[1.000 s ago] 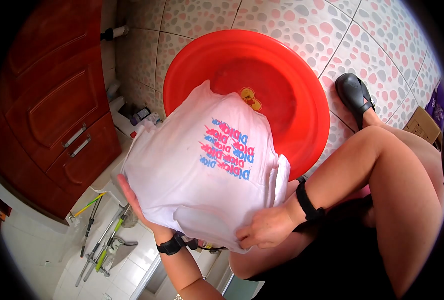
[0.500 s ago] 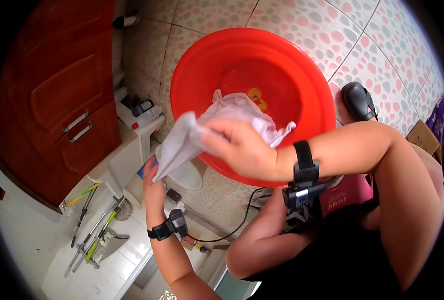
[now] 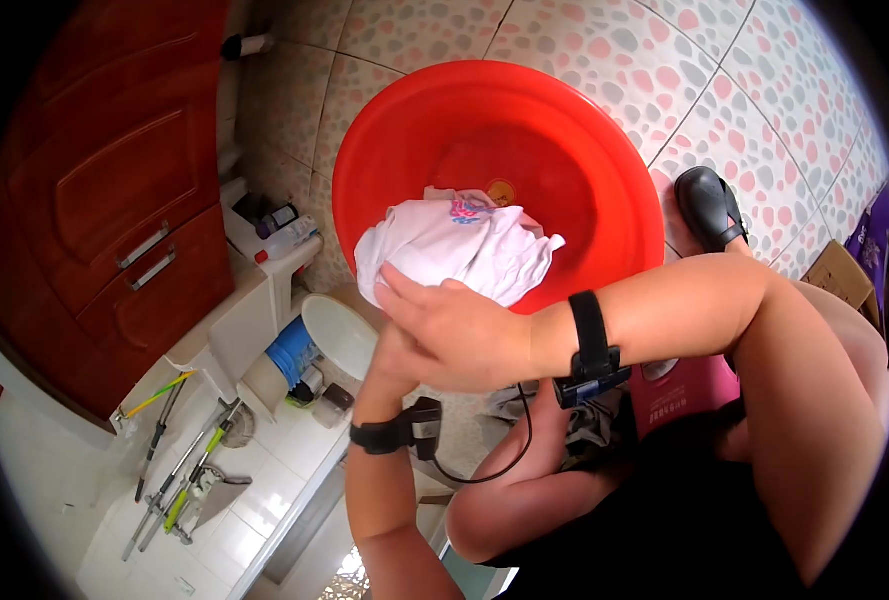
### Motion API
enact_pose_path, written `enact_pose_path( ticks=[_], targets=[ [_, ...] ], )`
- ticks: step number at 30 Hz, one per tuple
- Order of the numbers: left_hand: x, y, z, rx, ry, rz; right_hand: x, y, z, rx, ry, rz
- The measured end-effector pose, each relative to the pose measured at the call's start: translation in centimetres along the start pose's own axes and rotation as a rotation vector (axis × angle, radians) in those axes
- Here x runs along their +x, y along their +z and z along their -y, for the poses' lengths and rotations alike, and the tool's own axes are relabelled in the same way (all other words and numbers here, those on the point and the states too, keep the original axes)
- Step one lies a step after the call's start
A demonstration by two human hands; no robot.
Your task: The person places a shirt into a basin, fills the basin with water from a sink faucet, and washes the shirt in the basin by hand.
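Note:
A white T-shirt (image 3: 435, 245) with a pink and blue print lies bunched over the near left part of a large red basin (image 3: 615, 150). My right hand (image 3: 460, 335) reaches in from the right, its fingers stretched out and apart against the shirt's near edge. Just behind and below it is my left hand (image 3: 395, 355), close to the same edge of the shirt. The right hand covers most of the left hand's fingers, so their grip does not show. Each wrist wears a black strap with a small device.
Left of the basin are a white tub (image 3: 340, 335), a blue bucket (image 3: 293, 350) and bottles (image 3: 290, 238) on a white ledge. Mops (image 3: 190, 480) lie further down. A cable (image 3: 510, 465) runs from the left wrist. A pink box (image 3: 685, 395) and a cardboard box (image 3: 845, 275) are on the right.
The cloth lifted between my hands has come down and spread over the basin's near side, showing its print. My left hand has moved right, up against my right hand.

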State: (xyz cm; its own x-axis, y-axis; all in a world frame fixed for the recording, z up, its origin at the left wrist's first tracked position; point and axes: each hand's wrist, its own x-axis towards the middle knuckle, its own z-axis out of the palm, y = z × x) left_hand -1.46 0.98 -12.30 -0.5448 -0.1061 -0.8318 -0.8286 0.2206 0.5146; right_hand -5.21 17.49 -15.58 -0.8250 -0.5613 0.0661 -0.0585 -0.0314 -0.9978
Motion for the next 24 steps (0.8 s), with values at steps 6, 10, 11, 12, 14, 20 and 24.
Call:
enact_pose_path(
  ticks=[6, 10, 11, 12, 14, 20, 24],
  targets=[
    [1.3, 0.9, 4.1, 0.152, 0.214, -0.266, -2.1, 0.5, -1.1, -0.091, -0.206, 0.186],
    [0.1, 0.9, 1.3, 0.001, 0.314, -0.320, -1.4, 0.1, -2.8, -0.007, -0.330, -0.029],
    [-0.2, 1.2, -0.6, -0.107, 0.326, -0.193, -1.0, -0.4, -3.6, -0.063, -0.356, -0.151],
    [-0.8, 1.2, -1.7, -0.104, 0.327, -0.199, -0.9, -0.7, -4.6, -0.037, -0.294, -0.205],
    [-1.4, 0.8, -3.4, -0.376, 0.384, -0.198, -1.3, -1.6, -6.3, -0.056, -0.299, -0.241],
    [-3.4, 0.1, -5.4, -0.500, 0.374, -0.320, -2.0, 0.4, -6.6, -0.003, -0.174, -0.311],
    [-3.6, 0.0, -6.3, -0.501, 0.413, -0.365, -1.2, 0.2, -5.6, 0.101, -0.183, -0.273]
  ],
)
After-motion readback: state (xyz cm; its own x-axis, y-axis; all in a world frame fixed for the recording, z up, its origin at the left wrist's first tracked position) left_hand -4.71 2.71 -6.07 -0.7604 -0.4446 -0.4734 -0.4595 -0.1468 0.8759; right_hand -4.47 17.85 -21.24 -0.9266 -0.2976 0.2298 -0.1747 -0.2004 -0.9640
